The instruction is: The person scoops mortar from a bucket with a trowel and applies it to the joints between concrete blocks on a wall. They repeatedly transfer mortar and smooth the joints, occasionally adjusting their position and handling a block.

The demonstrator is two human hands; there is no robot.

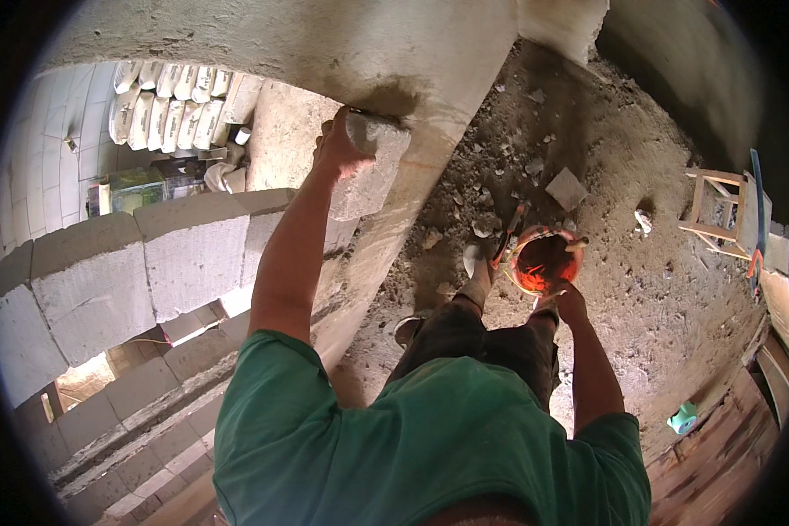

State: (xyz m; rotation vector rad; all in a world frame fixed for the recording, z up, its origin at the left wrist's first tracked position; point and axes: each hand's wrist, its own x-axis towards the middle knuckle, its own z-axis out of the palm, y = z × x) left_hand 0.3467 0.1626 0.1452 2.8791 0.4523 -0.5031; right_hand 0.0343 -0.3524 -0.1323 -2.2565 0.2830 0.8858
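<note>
Up at the wall corner, my left hand (344,151) grips a pale grey building block (375,168), with the thumb over its near face and the fingers around its upper left side. The block sits at the end of the block wall (188,263), against the plastered wall (430,96). Low in front of my legs, my right hand (572,304) is closed at the near rim of an orange bucket (517,273). Dark contents show inside the bucket, and a short light handle (577,245) sticks out over its right rim. My right fingertips are partly hidden.
Rubble and loose stones (486,223) cover the dirt floor, with a flat broken slab (567,189) among them. A wooden frame stool (719,210) stands at right, a turquoise object (682,418) below it. Stacked white bags (171,110) lie beyond the block wall.
</note>
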